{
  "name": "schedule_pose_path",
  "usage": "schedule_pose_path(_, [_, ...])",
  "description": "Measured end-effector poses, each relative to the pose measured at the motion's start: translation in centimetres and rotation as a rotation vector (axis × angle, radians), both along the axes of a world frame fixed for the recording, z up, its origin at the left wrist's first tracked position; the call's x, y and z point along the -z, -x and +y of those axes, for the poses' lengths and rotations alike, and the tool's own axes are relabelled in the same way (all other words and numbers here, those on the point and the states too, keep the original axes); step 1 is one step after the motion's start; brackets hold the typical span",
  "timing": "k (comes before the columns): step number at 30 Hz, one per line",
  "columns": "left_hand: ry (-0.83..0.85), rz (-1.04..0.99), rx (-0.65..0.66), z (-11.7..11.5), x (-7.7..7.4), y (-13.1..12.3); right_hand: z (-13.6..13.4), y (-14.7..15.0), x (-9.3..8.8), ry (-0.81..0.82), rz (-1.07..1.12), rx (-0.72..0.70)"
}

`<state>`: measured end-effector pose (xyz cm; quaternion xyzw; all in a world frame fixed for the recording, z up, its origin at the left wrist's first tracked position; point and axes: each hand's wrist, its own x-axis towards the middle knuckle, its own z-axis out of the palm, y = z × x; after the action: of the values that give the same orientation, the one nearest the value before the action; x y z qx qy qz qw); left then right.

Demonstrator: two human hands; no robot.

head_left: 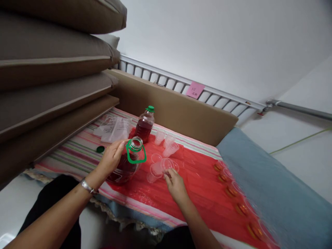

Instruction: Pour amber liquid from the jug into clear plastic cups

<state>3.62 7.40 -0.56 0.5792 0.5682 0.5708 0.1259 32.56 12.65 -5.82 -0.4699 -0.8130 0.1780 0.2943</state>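
Note:
My left hand [112, 157] rests against the shoulder of an uncapped plastic jug [127, 162] of dark red liquid with a green carrying handle. My right hand [175, 183] pinches the rim of a clear plastic cup [169, 165] lying among other clear cups [157, 168] on the red plastic sheet [197, 176]. A second bottle [144, 126] of red liquid with a green cap stands behind. The jug's green cap [100, 149] lies on the striped cloth to the left.
Several cups [234, 193] holding orange liquid line the red sheet's right edge. More upturned clear cups [167, 142] stand near the capped bottle. A clear plastic bag [114, 128] lies at the back left. Stacked cushions [52, 86] overhang the left; a cardboard panel [176, 110] stands behind.

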Motion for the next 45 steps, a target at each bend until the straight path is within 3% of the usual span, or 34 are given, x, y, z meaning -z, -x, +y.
schedule_pose_path(4, [0.001, 0.005, 0.005, 0.0, 0.1, 0.1, -0.4, -1.1, -1.9, 0.066, 0.103, 0.015])
schedule_pose_path(10, [-0.004, 0.015, 0.007, 0.0, 0.1, 0.2, -1.0, -5.2, -3.6, 0.094, 0.154, 0.236])
schedule_pose_path(14, [-0.012, 0.013, 0.015, 0.1, 0.1, 0.2, -1.2, -6.4, -1.6, 0.022, 0.062, 0.311])
schedule_pose_path(20, [-0.004, 0.018, 0.005, 0.1, 0.2, 0.2, -1.3, -4.6, 3.1, -0.003, 0.043, 0.244])
schedule_pose_path(23, [0.002, 0.022, 0.001, 0.1, 0.2, 0.2, -1.4, -4.1, 3.7, 0.033, 0.042, 0.208])
schedule_pose_path(31, [0.005, 0.012, 0.006, 0.2, 0.2, 0.1, -1.8, -5.1, 0.2, 0.078, 0.087, 0.135])
schedule_pose_path(35, [0.006, 0.011, 0.008, 0.1, 0.2, 0.2, -1.7, -6.7, -1.6, 0.032, 0.156, 0.251])
schedule_pose_path(37, [0.008, 0.010, 0.007, 0.1, 0.2, 0.2, -1.5, -7.8, -1.7, -0.010, 0.162, 0.328])
schedule_pose_path(40, [0.015, 0.003, 0.007, 0.1, 0.1, 0.2, -0.7, -9.3, 0.2, -0.022, 0.099, 0.364])
schedule_pose_path(45, [0.018, -0.003, 0.001, 0.0, 0.1, 0.1, 1.0, -10.0, 5.3, 0.024, -0.021, 0.333])
